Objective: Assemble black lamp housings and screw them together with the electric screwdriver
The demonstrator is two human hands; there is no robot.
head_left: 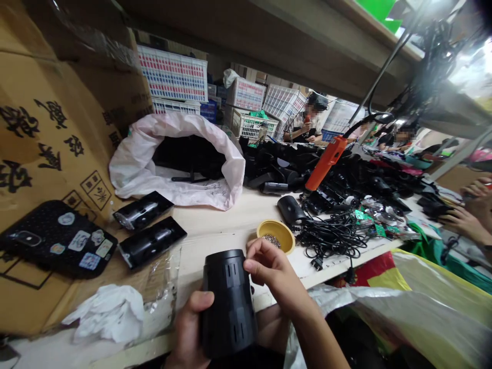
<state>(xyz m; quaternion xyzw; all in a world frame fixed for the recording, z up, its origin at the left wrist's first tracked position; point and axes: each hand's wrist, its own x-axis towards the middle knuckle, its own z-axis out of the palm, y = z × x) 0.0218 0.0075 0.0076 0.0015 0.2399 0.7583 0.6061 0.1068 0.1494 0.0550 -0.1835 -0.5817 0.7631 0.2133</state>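
Black cylindrical housing (229, 303) clenched in left hand (188, 328), low centre of frame.
Right hand (277, 279) pinched at its top rim, hold unclear; yellow bowl (275, 237) of small metal parts just beyond, tangled black cables (330, 237) to the right on the table (215, 225).

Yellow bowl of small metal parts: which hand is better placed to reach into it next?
The right, probably. The right hand sits just beside the yellow bowl, while the left hand is wrapped around the black cylindrical housing, holding it, and lies farther from the bowl.
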